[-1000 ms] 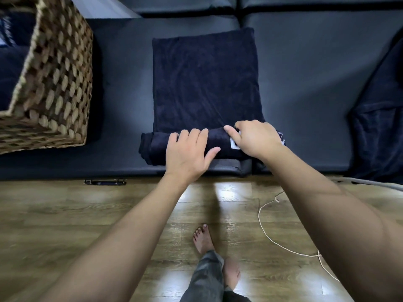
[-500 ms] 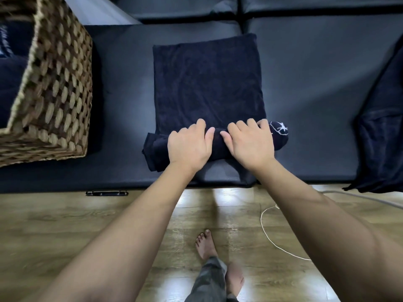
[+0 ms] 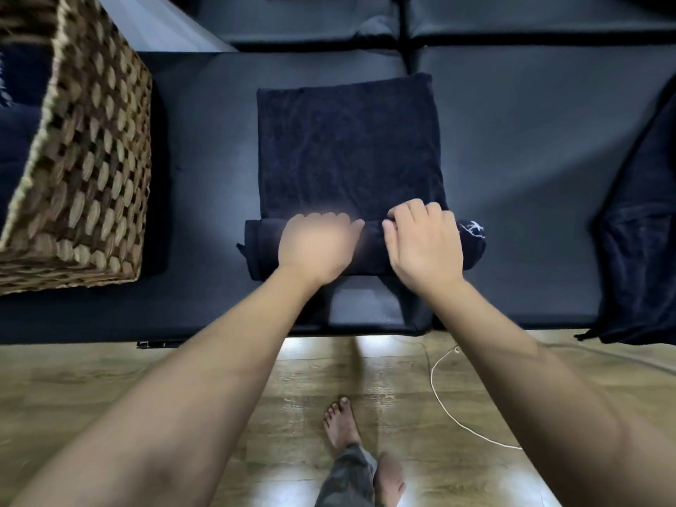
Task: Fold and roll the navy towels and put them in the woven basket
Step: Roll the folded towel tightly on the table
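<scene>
- Left hand (image 3: 317,246), blurred, is lying over the rolled part of the navy towel (image 3: 347,148); grip unclear.
- Right hand (image 3: 424,243) is curling fingers over the roll.
- Woven basket (image 3: 91,170) is sitting well left.

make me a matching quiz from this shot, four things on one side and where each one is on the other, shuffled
Things:
1. woven basket
2. white cord
3. navy towel
4. bare foot

Places:
A. part rolled, under both hands
B. wooden floor, bottom centre
C. on the mat, far left
D. looped on the floor, right of the foot

Pairs: 1-C, 2-D, 3-A, 4-B
</scene>
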Available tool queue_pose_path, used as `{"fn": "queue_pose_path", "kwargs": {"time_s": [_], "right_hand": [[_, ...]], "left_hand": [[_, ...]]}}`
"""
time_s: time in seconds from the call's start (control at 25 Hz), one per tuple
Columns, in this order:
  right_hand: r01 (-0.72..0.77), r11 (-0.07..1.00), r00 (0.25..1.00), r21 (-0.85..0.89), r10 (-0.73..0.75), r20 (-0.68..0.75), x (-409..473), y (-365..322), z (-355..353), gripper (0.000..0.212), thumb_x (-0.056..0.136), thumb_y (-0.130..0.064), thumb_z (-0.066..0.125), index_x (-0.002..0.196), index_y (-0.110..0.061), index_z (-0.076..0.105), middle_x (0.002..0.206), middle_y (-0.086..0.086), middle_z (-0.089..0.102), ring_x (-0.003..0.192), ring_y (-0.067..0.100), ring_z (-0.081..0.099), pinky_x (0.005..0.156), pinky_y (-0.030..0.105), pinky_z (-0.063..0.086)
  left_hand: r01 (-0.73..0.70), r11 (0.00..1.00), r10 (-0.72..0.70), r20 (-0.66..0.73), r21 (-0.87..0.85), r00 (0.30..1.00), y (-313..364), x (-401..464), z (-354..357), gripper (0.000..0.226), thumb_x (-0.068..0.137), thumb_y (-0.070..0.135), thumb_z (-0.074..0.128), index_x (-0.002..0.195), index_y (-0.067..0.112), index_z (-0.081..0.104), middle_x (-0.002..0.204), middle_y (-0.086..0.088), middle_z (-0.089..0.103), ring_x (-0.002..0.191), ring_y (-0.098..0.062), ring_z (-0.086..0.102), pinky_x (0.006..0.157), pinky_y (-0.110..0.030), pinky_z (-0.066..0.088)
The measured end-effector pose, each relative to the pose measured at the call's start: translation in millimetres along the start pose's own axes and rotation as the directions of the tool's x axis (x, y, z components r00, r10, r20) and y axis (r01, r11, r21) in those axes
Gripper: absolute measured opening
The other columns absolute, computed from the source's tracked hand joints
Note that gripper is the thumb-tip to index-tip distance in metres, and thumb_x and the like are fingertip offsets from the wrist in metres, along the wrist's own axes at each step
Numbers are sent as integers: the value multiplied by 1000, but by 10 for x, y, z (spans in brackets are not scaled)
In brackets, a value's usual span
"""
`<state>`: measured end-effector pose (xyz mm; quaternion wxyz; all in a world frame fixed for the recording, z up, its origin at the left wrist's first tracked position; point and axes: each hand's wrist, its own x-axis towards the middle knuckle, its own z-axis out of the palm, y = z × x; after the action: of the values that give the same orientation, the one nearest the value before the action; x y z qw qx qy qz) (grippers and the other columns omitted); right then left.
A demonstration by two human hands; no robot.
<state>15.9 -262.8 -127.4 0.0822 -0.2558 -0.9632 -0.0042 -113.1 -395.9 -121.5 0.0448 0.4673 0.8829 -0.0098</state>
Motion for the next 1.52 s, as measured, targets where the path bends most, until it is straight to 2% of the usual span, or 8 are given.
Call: {"fn": "queue_pose_path", "kwargs": {"time_s": [0.2,0.4,0.6,0.72,0.88,1.08,1.32,1.52], "right_hand": [[64,991,991,-118,-77,-108,-263,13,198,57,102,-54,38,135,-12,59,134,10,63,123,43,55,107,59,32],[71,987,972,-147,-101,-212,-17,22,277,48,105,-44,33,95,-15,70,82,5,66,79,34,58,87,49,43],[64,987,974,-147,-94,-208,162,-1,228,45,105,-33,40,72,-15,65,68,4,61,66,31,52,73,44,42],[44,993,988,-113,-60,-144,264,-15,204,47,103,-33,40,66,-15,63,62,2,59,62,28,50,71,43,40],[-14,998,987,-55,5,-158,188,-4,182,43,103,-35,38,81,-16,70,82,3,66,74,28,55,79,44,40],[102,994,962,-41,-109,-250,-68,-32,254,39,102,-37,43,120,-11,65,121,8,64,110,40,57,103,55,40],[196,973,926,-119,-223,-305,355,55,315,41,105,-35,38,81,-14,63,74,3,58,68,30,51,72,44,38],[148,986,967,-81,-162,-195,718,38,285,48,102,-31,34,63,-15,56,57,3,59,54,27,45,64,40,33]], "left_hand": [[103,987,-85,140,-125,987,-40,276,-88,64,107,50,15,95,22,70,96,-8,73,92,-36,66,75,-40,38],[101,986,-104,-15,-130,994,14,21,-3,49,105,50,24,79,22,55,86,1,67,81,-27,62,70,-38,34],[96,995,-100,-171,-36,980,227,-360,217,53,99,54,40,128,15,61,129,-2,60,113,-27,56,99,-53,39],[117,992,-122,-200,-35,972,313,-405,291,62,101,56,37,139,10,56,130,-3,62,116,-27,57,114,-58,27],[92,996,-93,-263,-13,960,201,-162,264,51,105,49,30,102,14,67,91,-4,64,81,-29,57,82,-45,43],[115,993,-115,-53,4,992,94,262,76,50,100,40,7,78,24,49,79,1,66,69,-25,53,65,-37,23],[242,960,-254,-77,-139,964,124,264,56,50,101,41,12,80,25,55,85,5,68,74,-21,54,71,-36,31],[269,944,-310,-234,-191,922,338,74,167,44,100,45,38,124,20,66,121,3,63,110,-23,57,100,-41,41]]}}
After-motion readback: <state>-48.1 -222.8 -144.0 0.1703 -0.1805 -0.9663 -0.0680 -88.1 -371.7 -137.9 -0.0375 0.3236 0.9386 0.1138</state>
